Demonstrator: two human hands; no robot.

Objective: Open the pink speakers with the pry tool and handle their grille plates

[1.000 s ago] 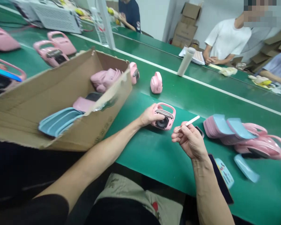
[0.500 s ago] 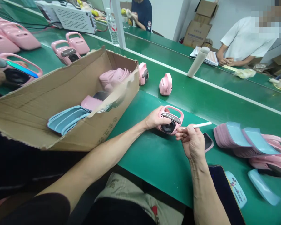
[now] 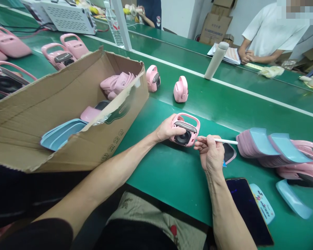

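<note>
At the bench (image 3: 156, 180), our left fingers (image 3: 179, 131) grip the speaker (image 3: 186, 136); just right, our right fingers (image 3: 200, 144) pinch the tool (image 3: 228, 141), its axis pointing left.

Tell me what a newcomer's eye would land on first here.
Probably the small pink speaker near the middle, held by the left hand, while the right hand points a slim white tool toward it. Next, perhaps, the large open cardboard box at left, with blue panels inside.
</note>
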